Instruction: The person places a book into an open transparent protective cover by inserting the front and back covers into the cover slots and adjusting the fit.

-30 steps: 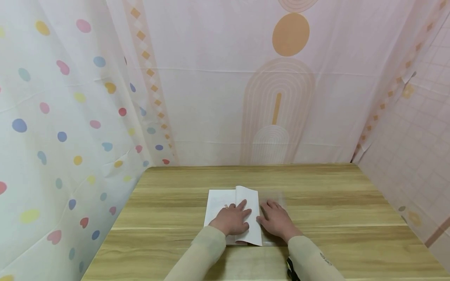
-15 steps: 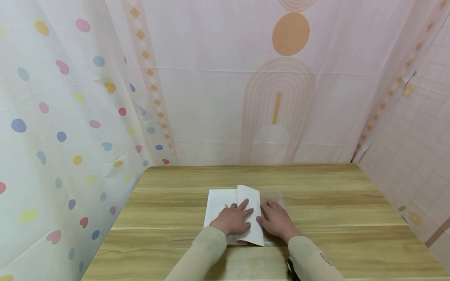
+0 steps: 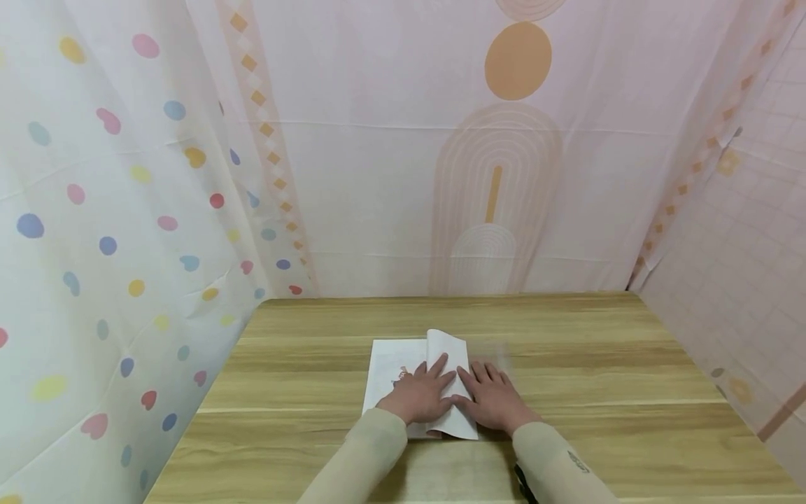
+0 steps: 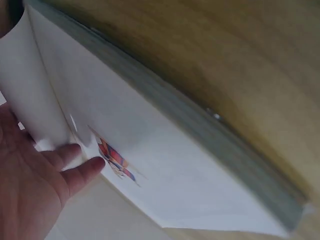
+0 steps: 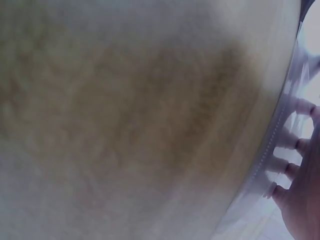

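An open book [image 3: 390, 357] with white pages lies on the table; its thick grey-green page edge [image 4: 200, 137] and a small coloured drawing [image 4: 116, 161] show in the left wrist view. A white leaf [image 3: 446, 343] curves up from the middle and leans to the right. My left hand [image 3: 415, 395] rests with spread fingers across this leaf and the left page. Straight fingers of my right hand [image 3: 494, 399] touch the leaf's right edge. Under that hand a clear plastic sheet [image 3: 502, 355] sticks out on the right, its edge also visible in the right wrist view.
The wood-grain table [image 3: 598, 364] stretches out around the book. Behind it hangs a pale patterned curtain [image 3: 371, 196], with a dotted curtain [image 3: 126, 266] at the left and a checked one [image 3: 749, 280] at the right.
My right hand has shifted slightly left, its fingertips now over the leaf's edge. The leaf has slid a little to the right, and my left hand has moved slightly right with it.
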The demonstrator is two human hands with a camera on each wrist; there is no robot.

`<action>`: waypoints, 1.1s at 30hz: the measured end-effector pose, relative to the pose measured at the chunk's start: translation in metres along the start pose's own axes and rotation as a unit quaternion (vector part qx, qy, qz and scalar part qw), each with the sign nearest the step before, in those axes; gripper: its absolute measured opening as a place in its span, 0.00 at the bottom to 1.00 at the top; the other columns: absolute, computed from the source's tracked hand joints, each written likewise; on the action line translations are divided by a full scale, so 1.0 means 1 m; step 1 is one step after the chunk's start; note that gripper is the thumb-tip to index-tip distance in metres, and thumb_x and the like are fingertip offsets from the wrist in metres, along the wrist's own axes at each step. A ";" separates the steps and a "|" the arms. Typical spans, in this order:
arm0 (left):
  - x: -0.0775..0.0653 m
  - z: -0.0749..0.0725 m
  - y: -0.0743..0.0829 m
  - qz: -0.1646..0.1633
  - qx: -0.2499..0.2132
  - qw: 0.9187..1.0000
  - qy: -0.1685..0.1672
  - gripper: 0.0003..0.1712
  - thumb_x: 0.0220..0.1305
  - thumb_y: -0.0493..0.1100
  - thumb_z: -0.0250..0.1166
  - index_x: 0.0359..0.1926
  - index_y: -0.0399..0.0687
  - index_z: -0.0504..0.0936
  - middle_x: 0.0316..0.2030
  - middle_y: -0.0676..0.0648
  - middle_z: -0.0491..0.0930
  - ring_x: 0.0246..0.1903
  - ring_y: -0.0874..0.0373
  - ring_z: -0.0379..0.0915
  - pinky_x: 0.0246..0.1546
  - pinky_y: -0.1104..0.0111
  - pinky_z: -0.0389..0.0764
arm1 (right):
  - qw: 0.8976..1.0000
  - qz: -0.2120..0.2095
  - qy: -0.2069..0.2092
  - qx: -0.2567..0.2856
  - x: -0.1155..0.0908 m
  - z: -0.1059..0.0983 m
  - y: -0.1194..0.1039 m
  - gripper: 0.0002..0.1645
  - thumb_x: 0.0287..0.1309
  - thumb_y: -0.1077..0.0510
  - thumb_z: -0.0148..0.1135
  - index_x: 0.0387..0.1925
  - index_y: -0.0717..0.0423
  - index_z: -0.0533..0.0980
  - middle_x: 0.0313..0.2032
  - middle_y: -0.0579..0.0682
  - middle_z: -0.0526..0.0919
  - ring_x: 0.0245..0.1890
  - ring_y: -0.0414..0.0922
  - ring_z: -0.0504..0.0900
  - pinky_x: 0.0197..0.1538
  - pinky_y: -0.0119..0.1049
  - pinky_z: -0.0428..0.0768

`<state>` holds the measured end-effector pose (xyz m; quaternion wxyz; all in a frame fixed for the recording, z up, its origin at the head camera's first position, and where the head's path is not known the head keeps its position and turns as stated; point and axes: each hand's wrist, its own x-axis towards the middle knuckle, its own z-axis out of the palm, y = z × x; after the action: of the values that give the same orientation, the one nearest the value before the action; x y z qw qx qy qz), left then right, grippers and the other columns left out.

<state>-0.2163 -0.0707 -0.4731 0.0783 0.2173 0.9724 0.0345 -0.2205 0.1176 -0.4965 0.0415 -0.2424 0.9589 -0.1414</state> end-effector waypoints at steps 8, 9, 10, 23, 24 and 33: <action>-0.009 0.003 -0.025 0.055 -0.101 0.993 0.040 0.37 0.73 0.56 0.53 0.75 0.45 0.60 0.77 0.41 0.48 0.68 0.44 0.62 0.65 0.50 0.65 | 1.000 0.015 -0.006 0.024 0.002 0.002 0.005 0.40 0.72 0.37 0.47 0.74 0.57 0.61 0.73 0.65 0.57 0.72 0.66 0.53 0.69 0.64 0.53; -0.010 0.004 -0.026 0.056 -0.100 0.992 0.042 0.37 0.73 0.57 0.52 0.76 0.45 0.60 0.77 0.41 0.48 0.68 0.44 0.63 0.65 0.50 0.65 | 1.000 0.016 -0.006 0.026 0.002 0.002 0.005 0.41 0.71 0.37 0.47 0.74 0.58 0.61 0.73 0.65 0.57 0.72 0.66 0.53 0.69 0.63 0.52; -0.010 0.005 -0.026 0.058 -0.097 0.993 0.044 0.37 0.73 0.57 0.52 0.76 0.45 0.60 0.77 0.40 0.48 0.68 0.44 0.63 0.65 0.50 0.65 | 0.999 0.017 -0.006 0.029 0.003 0.002 0.006 0.41 0.71 0.36 0.47 0.74 0.58 0.60 0.73 0.65 0.57 0.72 0.66 0.52 0.70 0.63 0.52; -0.009 0.003 -0.020 0.038 -0.083 0.995 0.030 0.35 0.73 0.57 0.53 0.75 0.48 0.61 0.77 0.43 0.49 0.67 0.43 0.64 0.62 0.50 0.70 | 0.999 0.024 -0.016 0.044 0.000 0.000 0.001 0.42 0.71 0.37 0.49 0.74 0.60 0.60 0.73 0.65 0.57 0.72 0.66 0.52 0.70 0.61 0.52; -0.009 0.002 -0.021 0.041 -0.093 0.994 0.026 0.35 0.73 0.56 0.52 0.75 0.47 0.61 0.77 0.42 0.49 0.67 0.43 0.63 0.63 0.49 0.68 | 0.999 0.024 -0.016 0.045 0.000 -0.001 0.001 0.42 0.71 0.37 0.49 0.74 0.60 0.60 0.73 0.65 0.56 0.73 0.66 0.52 0.70 0.61 0.52; -0.005 0.008 -0.020 0.028 -0.075 0.997 0.025 0.36 0.72 0.58 0.54 0.75 0.51 0.62 0.77 0.45 0.49 0.66 0.44 0.66 0.58 0.51 0.74 | 0.998 0.027 -0.019 0.061 0.000 -0.003 0.001 0.42 0.71 0.37 0.50 0.73 0.61 0.60 0.73 0.65 0.57 0.73 0.66 0.52 0.71 0.60 0.51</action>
<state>-0.2191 -0.0909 -0.4819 0.0691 0.2366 0.9623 0.1145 -0.2214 0.1199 -0.4936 0.0781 -0.2165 0.9537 -0.1935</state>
